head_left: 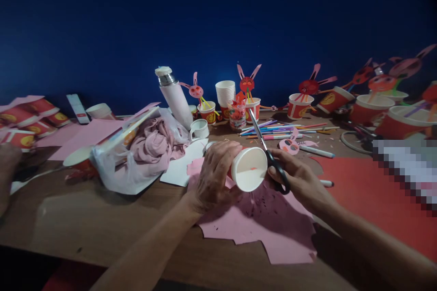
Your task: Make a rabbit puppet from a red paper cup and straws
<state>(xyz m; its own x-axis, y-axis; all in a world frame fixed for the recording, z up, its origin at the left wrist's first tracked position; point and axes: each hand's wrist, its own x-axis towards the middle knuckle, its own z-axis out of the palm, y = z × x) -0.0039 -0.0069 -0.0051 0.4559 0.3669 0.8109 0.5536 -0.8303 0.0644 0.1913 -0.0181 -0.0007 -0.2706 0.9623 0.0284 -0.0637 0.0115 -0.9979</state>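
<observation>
My left hand (218, 172) is wrapped round a red paper cup (251, 170), tipped so that its white inside faces me. A small reddish bit shows inside the cup. In my right hand (297, 175) is a pair of scissors (273, 159) with black handles, its blades pointing up and away beside the cup's right rim. The blades look closed together. Beneath both hands lies a cut sheet of pink paper (259, 232) with ragged edges and dark specks on it. A pink paper rabbit face (289, 146) lies just beyond my right hand.
Behind stand cups with paper rabbits (246, 84), stacked white cups (225, 93), a leaning thermos (174, 97) and a mug (199, 130). Coloured pencils (283, 129) lie scattered. A plastic bag (119, 177) with pink cloth is left, red paper (368, 209) right. Another person's hand (8, 172) shows far left.
</observation>
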